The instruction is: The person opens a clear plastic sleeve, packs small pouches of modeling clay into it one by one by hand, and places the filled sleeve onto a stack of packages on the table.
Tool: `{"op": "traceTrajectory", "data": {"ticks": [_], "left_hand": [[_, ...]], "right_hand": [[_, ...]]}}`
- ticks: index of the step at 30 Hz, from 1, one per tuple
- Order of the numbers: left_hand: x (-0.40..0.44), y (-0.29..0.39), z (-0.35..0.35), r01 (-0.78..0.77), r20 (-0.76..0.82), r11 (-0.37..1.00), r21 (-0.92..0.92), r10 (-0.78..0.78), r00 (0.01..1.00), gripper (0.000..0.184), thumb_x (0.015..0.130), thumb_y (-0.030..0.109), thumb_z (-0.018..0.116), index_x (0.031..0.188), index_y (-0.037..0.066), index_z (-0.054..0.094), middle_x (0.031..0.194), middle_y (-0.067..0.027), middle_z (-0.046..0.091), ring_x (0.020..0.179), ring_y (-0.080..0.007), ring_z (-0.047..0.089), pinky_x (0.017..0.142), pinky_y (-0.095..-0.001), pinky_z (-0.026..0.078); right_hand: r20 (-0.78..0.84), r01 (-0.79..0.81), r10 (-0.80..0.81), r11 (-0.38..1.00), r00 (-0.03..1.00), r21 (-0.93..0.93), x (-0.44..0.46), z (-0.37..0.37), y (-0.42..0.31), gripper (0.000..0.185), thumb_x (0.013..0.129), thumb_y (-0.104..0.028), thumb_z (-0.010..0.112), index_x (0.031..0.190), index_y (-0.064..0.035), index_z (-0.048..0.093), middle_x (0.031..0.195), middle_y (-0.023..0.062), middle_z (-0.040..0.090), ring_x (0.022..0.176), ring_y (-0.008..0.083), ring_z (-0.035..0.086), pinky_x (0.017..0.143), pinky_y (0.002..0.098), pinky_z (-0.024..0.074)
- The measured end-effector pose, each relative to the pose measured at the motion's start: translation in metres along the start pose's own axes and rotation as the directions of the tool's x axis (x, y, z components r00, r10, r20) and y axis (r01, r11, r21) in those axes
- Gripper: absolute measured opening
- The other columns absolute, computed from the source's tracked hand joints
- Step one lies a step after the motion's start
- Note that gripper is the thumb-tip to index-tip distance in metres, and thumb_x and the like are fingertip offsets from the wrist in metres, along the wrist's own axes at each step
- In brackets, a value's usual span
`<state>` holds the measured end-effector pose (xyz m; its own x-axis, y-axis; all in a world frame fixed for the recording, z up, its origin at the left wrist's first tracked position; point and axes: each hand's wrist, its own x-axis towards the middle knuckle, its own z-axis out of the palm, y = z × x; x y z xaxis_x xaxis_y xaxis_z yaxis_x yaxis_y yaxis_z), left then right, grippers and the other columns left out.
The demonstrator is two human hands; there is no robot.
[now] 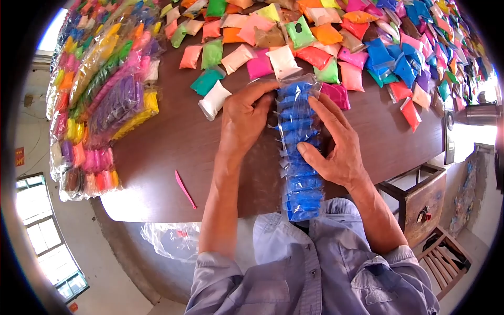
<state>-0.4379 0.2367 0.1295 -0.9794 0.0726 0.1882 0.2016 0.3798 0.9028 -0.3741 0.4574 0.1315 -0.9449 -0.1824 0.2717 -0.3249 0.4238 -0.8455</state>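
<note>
A long clear plastic bag filled with a row of blue packets lies in front of me, from the brown table to its front edge. At its upper left, my left hand is closed, with thumb and fingers pinching the clear plastic near the bag's top. My right hand rests on the bag's right side, fingers spread, the index finger near its upper end and the thumb across its middle. Just beyond the bag lie a white packet and a magenta packet.
Loose coloured packets cover the table's far side. Filled bags of packets are stacked at the left. A pink plastic tool lies near the brown table's front edge. A wooden stool stands at the right.
</note>
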Motion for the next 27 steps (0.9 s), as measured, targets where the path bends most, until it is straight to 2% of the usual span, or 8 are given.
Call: {"op": "traceTrajectory", "data": {"ticks": [2, 4, 12, 14, 16, 18, 23, 27], "left_hand": [[0.002, 0.001, 0.002, -0.067, -0.027, 0.997, 0.027, 0.068, 0.997, 0.022, 0.098, -0.006, 0.07, 0.117, 0.0, 0.08, 0.098, -0.0076, 0.079, 0.091, -0.0137, 0.071, 0.083, -0.028, 0.057], [0.003, 0.007, 0.001, -0.106, -0.117, 0.982, 0.158, 0.125, 0.985, 0.023, 0.092, -0.005, 0.074, 0.113, 0.002, 0.08, 0.1, -0.0149, 0.08, 0.09, -0.0274, 0.077, 0.082, -0.0346, 0.06], [0.002, 0.013, 0.002, -0.155, -0.037, 0.979, 0.131, 0.161, 0.986, 0.023, 0.094, -0.002, 0.074, 0.116, 0.001, 0.079, 0.102, -0.0166, 0.079, 0.089, -0.0287, 0.077, 0.081, -0.037, 0.059], [-0.01, 0.024, -0.008, 0.008, -0.042, 0.992, 0.122, -0.003, 0.999, 0.025, 0.097, 0.002, 0.074, 0.122, 0.002, 0.077, 0.105, -0.016, 0.08, 0.09, -0.0251, 0.078, 0.081, -0.0355, 0.06], [-0.032, 0.034, -0.022, -0.002, -0.101, 0.993, 0.121, 0.014, 0.995, 0.028, 0.099, 0.008, 0.077, 0.126, 0.001, 0.075, 0.105, -0.0167, 0.081, 0.089, -0.0221, 0.078, 0.079, -0.0349, 0.061], [-0.062, 0.061, -0.035, 0.129, -0.128, 0.969, 0.212, -0.104, 0.986, 0.031, 0.099, 0.012, 0.08, 0.126, -0.001, 0.075, 0.105, -0.0168, 0.081, 0.086, -0.0203, 0.078, 0.075, -0.0352, 0.061], [-0.154, 0.091, -0.007, 0.028, -0.117, 0.939, 0.344, 0.013, 0.993, 0.032, 0.095, 0.02, 0.085, 0.117, -0.002, 0.075, 0.098, -0.0173, 0.079, 0.08, -0.0275, 0.078, 0.071, -0.0404, 0.061], [-0.184, 0.09, 0.007, 0.083, -0.129, 0.928, 0.363, -0.039, 0.991, 0.019, 0.096, 0.011, 0.082, 0.11, 0.0, 0.075, 0.095, -0.0176, 0.078, 0.08, -0.0276, 0.078, 0.073, -0.0361, 0.06]], "right_hand": [[-0.007, 0.005, -0.005, 1.0, 1.0, 0.0, 0.0, 0.001, 0.0, 0.082, 0.08, -0.02, 0.087, 0.156, -0.0064, 0.058, 0.159, 0.028, 0.054, 0.145, 0.0437, 0.057, 0.116, 0.0462, 0.0503], [-0.016, 0.004, -0.003, 1.0, 1.0, 0.012, 0.0, 0.0, 0.0, 0.082, 0.08, -0.02, 0.088, 0.155, -0.0064, 0.058, 0.159, 0.0277, 0.054, 0.144, 0.0438, 0.058, 0.116, 0.0462, 0.0505], [-0.056, -0.002, 0.005, 0.999, 0.998, 0.037, -0.003, 0.004, 0.004, 0.081, 0.08, -0.023, 0.089, 0.154, -0.0062, 0.059, 0.159, 0.0276, 0.054, 0.145, 0.0437, 0.056, 0.117, 0.0469, 0.049], [-0.064, -0.004, 0.007, 0.999, 0.998, 0.041, -0.003, 0.005, 0.004, 0.081, 0.081, -0.024, 0.089, 0.154, -0.0062, 0.059, 0.159, 0.0274, 0.054, 0.145, 0.0437, 0.056, 0.117, 0.0469, 0.0489], [-0.074, -0.023, 0.021, 0.999, 0.997, -0.024, -0.003, 0.005, 0.004, 0.081, 0.081, -0.026, 0.089, 0.154, -0.0063, 0.059, 0.159, 0.027, 0.053, 0.144, 0.0436, 0.057, 0.117, 0.0467, 0.049], [-0.072, -0.033, 0.03, 0.998, 0.997, -0.052, -0.003, 0.005, -0.001, 0.081, 0.082, -0.028, 0.088, 0.154, -0.0055, 0.059, 0.16, 0.0275, 0.053, 0.143, 0.0436, 0.057, 0.117, 0.046, 0.0493], [-0.102, -0.04, 0.033, 0.997, 0.994, -0.07, -0.005, 0.008, 0.002, 0.078, 0.085, -0.033, 0.088, 0.151, -0.0022, 0.06, 0.158, 0.0285, 0.054, 0.141, 0.0435, 0.059, 0.116, 0.0455, 0.0501], [-0.133, -0.017, 0.014, 1.0, 0.991, -0.026, -0.014, 0.008, -0.002, 0.075, 0.086, -0.031, 0.088, 0.148, 0.0025, 0.061, 0.153, 0.029, 0.058, 0.138, 0.0425, 0.06, 0.113, 0.0447, 0.0511]]}}
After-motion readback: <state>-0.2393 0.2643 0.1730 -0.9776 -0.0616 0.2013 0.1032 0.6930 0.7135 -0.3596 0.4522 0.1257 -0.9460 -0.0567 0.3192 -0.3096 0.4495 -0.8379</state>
